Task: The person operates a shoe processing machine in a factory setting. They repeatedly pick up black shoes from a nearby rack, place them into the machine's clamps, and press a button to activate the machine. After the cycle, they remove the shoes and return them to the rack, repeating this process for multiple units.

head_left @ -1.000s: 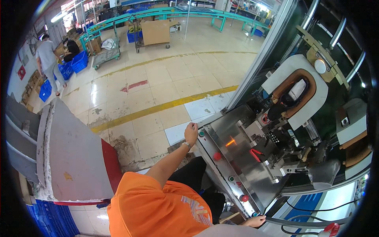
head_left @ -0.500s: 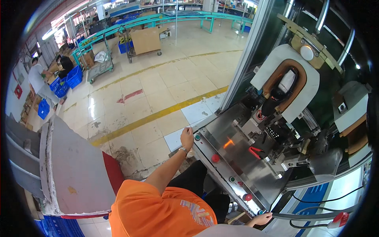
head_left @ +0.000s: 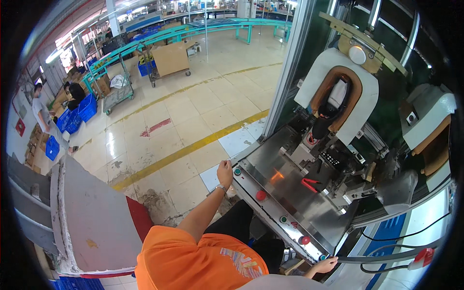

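Relative to the earlier frame, the view shifts: one machine [head_left: 333, 159] now sits farther left in it. One grey housing [head_left: 99, 212] with a red base stands at the left. Two carts are on the floor beyond — one flat green cart [head_left: 117, 100] and one cart carrying a large cardboard sheet [head_left: 171, 60]. One steel work table [head_left: 263, 154] forms the machine's front; one control panel [head_left: 273, 208] runs along its near edge. Two pale plates with brown linings are visible: a front plate [head_left: 365, 92] and a side plate [head_left: 435, 121]. One dark shoe-shaped piece [head_left: 332, 104] sits inside the front plate's lining. Two hands are at the panel ends. Left hand [head_left: 224, 174]: loosely closed, just beside the upper green button [head_left: 237, 171]. Right hand [head_left: 326, 265]: at the lower green button [head_left: 322, 257]; its grip cannot be determined. One red-handled tool [head_left: 309, 184] lies on the table. Panel buttons total five — three green, two red. One orange light mark [head_left: 277, 176] shows on the steel.
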`<state>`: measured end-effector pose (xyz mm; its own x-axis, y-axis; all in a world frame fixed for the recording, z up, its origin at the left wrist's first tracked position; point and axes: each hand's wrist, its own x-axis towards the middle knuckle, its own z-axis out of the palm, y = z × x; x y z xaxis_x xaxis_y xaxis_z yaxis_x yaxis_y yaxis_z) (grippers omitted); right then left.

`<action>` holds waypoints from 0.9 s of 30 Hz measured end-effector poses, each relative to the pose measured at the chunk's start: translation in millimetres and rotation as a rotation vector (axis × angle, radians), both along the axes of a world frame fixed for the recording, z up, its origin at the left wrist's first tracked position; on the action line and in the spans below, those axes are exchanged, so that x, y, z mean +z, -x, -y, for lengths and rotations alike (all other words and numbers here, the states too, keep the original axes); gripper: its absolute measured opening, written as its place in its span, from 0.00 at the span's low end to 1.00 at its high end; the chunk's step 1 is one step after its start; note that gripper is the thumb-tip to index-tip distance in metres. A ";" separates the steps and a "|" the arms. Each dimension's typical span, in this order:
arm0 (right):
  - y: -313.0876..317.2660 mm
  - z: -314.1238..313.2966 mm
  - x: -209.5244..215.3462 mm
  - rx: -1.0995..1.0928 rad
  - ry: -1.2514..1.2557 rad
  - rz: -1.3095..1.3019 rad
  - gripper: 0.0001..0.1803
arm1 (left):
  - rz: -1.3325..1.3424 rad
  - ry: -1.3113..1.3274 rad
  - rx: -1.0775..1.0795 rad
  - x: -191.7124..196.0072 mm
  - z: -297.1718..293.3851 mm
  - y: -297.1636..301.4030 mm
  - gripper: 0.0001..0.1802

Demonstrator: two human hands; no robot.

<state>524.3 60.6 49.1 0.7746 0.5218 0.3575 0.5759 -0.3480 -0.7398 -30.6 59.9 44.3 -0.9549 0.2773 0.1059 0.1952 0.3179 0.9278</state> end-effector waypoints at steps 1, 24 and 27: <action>-2.6 -0.7 -3.4 0.008 0.001 0.004 0.25 | 0.002 -0.008 -0.001 0.6 0.4 -0.5 0.16; -0.4 -1.1 -2.4 0.011 -0.011 -0.022 0.24 | 0.019 -0.030 0.002 -2.1 2.5 1.4 0.16; 0.0 0.6 -1.8 0.014 -0.018 -0.037 0.24 | 0.021 -0.040 0.009 -1.9 0.5 -0.5 0.16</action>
<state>524.4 60.0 47.3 0.7802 0.5265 0.3378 0.5526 -0.3269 -0.7667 -30.1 59.5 42.4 -0.9593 0.2651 0.0968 0.1731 0.2819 0.9437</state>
